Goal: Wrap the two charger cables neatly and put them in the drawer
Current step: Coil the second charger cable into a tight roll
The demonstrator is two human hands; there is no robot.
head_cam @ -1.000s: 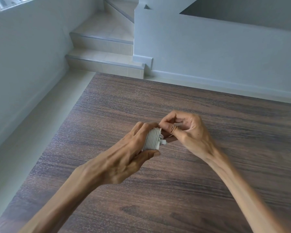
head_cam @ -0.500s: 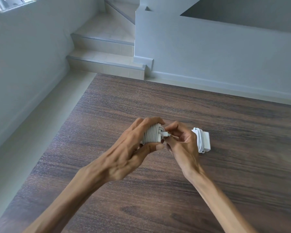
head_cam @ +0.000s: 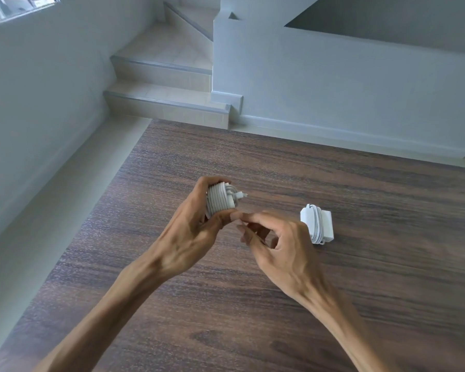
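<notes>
Right hand (head_cam: 282,245) has let go of the plug end and dropped back toward the body. Left hand (head_cam: 191,232): grip closed around the white charger wound tight with its cable (head_cam: 220,201), plug tip protruding, held above the dark wood-grain table (head_cam: 387,291). Right hand: fingers loosely curled, holding nothing. Second white wrapped charger (head_cam: 317,224) lies on the table, far right. Wrapping looks finished; next is collecting both for the drawer, which is not in view.

The wrapped charger (head_cam: 317,224) lies on the table (head_cam: 387,291), right of both hands.

soft daylight from window (head_cam: 19,8) upper left; wide-angle edge bending; fingertips blurred.
</notes>
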